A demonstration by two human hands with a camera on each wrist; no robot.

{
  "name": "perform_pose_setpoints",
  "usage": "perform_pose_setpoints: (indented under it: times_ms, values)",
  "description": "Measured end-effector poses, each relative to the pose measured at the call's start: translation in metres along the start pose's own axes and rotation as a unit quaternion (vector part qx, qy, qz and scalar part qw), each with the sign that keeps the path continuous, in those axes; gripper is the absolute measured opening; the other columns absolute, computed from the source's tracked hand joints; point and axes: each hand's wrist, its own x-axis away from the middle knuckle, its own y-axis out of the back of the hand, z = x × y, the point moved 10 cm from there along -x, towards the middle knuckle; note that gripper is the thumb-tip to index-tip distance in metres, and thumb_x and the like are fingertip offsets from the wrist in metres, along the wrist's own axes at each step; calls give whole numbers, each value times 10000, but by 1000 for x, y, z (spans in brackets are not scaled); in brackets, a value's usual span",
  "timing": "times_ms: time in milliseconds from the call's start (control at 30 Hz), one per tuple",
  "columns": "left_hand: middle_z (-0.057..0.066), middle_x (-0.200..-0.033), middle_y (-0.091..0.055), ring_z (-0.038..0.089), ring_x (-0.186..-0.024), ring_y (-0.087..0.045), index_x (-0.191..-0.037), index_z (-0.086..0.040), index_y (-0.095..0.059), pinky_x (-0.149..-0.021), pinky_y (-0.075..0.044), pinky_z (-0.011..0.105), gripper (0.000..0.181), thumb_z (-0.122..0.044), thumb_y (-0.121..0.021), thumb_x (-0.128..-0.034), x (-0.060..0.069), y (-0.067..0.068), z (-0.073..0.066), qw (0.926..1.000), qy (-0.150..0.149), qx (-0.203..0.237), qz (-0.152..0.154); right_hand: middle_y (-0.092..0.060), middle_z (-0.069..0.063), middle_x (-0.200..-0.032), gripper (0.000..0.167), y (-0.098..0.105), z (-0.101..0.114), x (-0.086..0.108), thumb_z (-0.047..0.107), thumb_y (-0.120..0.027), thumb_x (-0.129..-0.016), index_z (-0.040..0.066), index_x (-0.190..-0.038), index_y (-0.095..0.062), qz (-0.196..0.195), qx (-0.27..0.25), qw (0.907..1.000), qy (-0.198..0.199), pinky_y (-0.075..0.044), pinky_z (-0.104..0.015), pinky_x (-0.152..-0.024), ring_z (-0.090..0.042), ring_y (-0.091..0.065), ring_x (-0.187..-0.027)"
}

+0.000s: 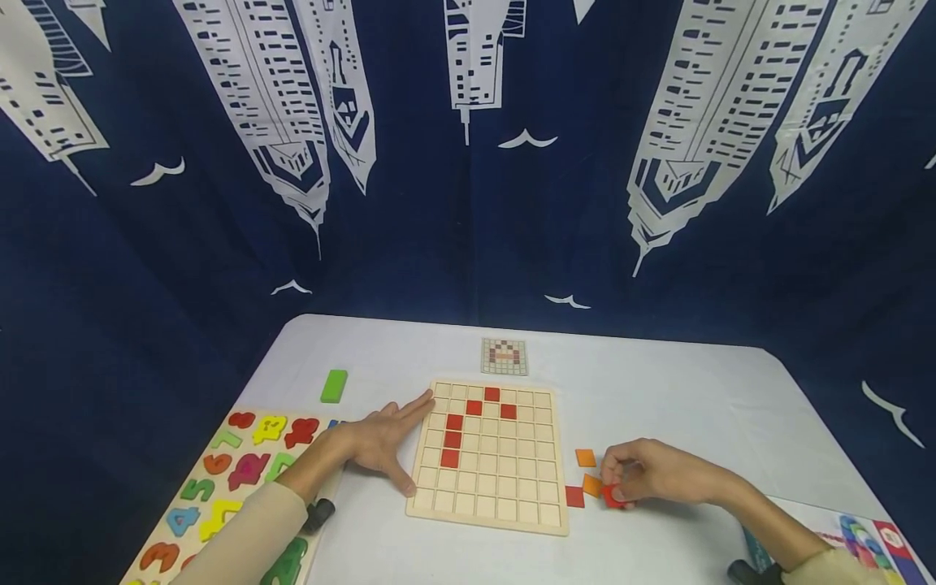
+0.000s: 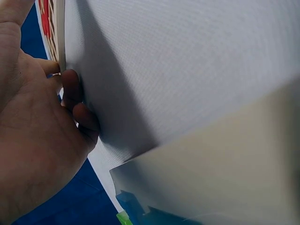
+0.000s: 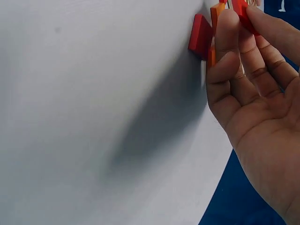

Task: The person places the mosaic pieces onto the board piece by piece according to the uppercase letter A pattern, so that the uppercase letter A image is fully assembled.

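A wooden grid board (image 1: 504, 487) lies on the white table with several red square tiles (image 1: 453, 439) set in its cells. My left hand (image 1: 383, 439) is spread along the board's left edge, fingers and thumb touching it; in the left wrist view the board's side (image 2: 61, 33) shows beside the fingers. Right of the board, my right hand (image 1: 651, 471) pinches a red tile (image 3: 243, 16) between thumb and fingers. Close to that hand lie two orange tiles (image 1: 586, 458) and another red tile (image 1: 575, 496). In the right wrist view, a red tile (image 3: 200, 37) shows beside the fingers.
A small pattern card (image 1: 504, 357) lies behind the board. A green block (image 1: 334, 386) is at the back left. A number puzzle board (image 1: 183, 520) sits under the left forearm, and a colourful printed box or booklet (image 1: 841, 520) under the right. A dark patterned curtain (image 1: 468, 203) hangs behind.
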Motion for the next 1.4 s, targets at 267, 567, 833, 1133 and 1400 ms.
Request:
perform_pose_setpoints:
  times_ms: [267,567,833,1133,1400]
  values:
    - [-108,-1536,93,464,-1335,-103,-1497,-260,-29,-1024,-214,595,1376,-747,-728,-417,-2,-1,-1,10000,-9,-40,5,-613,-47,-798,69,-4,10,-12,139,-636,-852,118,-917,-623,71,-343,9990,263,-483,-287,-601,-220,-585,-688]
    - [-102,-1536,99,478,-1327,-115,-1496,-264,-20,-1021,-216,599,1372,-761,-715,-422,-2,-1,-2,9999,-34,-109,14,-624,-104,-789,91,-5,18,-25,56,-613,-853,98,-934,-617,-264,-750,9966,212,-507,-343,-593,-320,-603,-714]
    - [-104,-1537,89,475,-1328,-118,-1497,-260,-32,-1019,-221,599,1366,-740,-733,-428,0,1,-3,10000,6,-80,11,-630,-70,-859,136,6,18,-37,231,-660,-857,157,-968,-630,-1017,-678,9925,60,-481,-282,-516,-280,-623,-698]
    - [-103,-1537,93,479,-1326,-124,-1497,-265,-31,-1007,-230,612,1369,-750,-726,-422,0,0,-2,9999,18,-104,-12,-622,-53,-885,107,9,24,-56,209,-658,-860,165,-955,-632,-1475,-574,9874,14,-532,-346,-688,-234,-639,-763]
    - [-92,-1539,91,493,-1319,-120,-1498,-253,-32,-1006,-222,620,1375,-747,-731,-421,0,1,-1,10000,-19,-68,-46,-593,-60,-865,89,12,28,-71,183,-654,-863,164,-946,-631,-1683,-412,9849,37,-512,-304,-701,-194,-626,-780]
